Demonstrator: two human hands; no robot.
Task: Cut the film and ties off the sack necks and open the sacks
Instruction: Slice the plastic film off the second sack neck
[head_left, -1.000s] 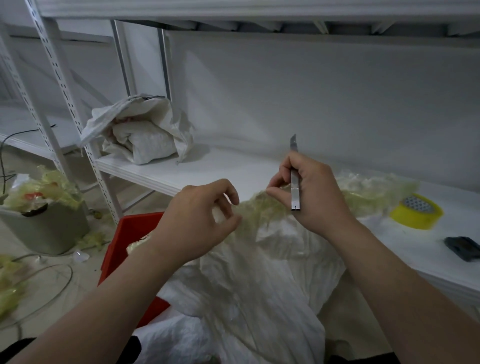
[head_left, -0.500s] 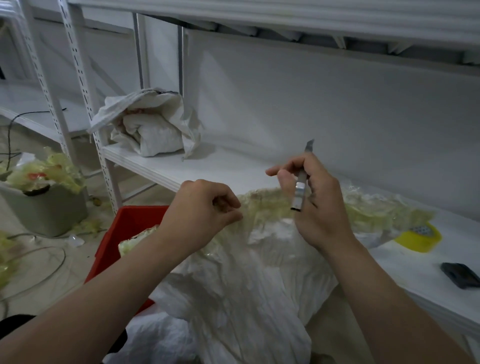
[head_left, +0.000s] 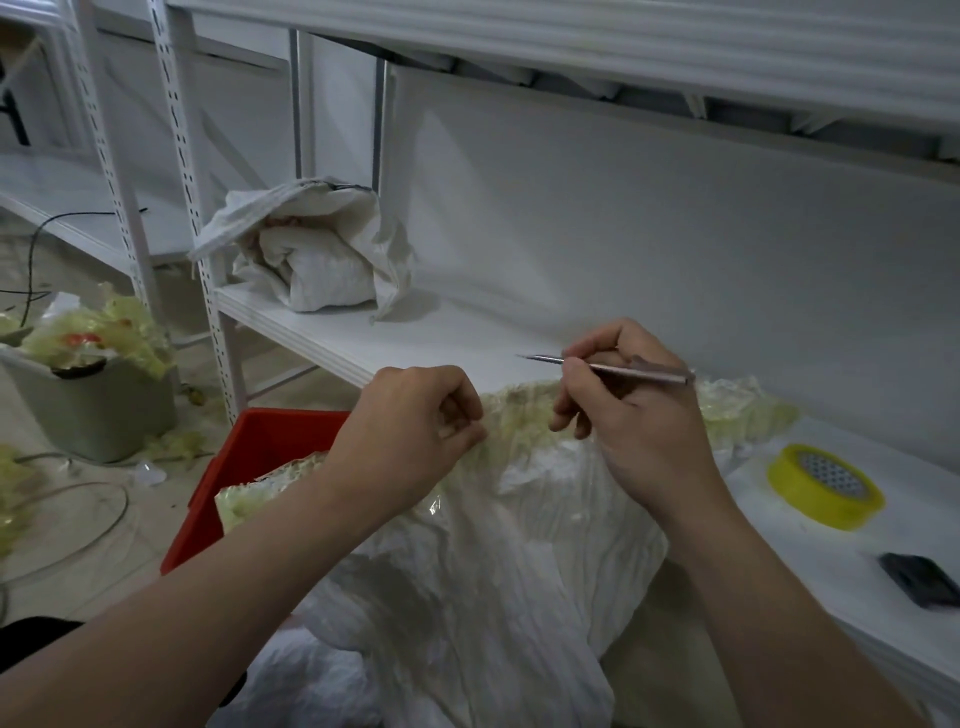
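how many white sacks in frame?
2. The front sack, neck film-wrapped, at centre; a crumpled sack on the shelf, back left. White fabric at the bottom edge may be a third or the same sack; cannot tell.

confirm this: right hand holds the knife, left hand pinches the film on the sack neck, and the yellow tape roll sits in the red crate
The yellow tape roll lies on the white shelf, right of the right hand, not in the red crate, as the head view shows. The right hand does hold the knife and the left hand pinches the film.
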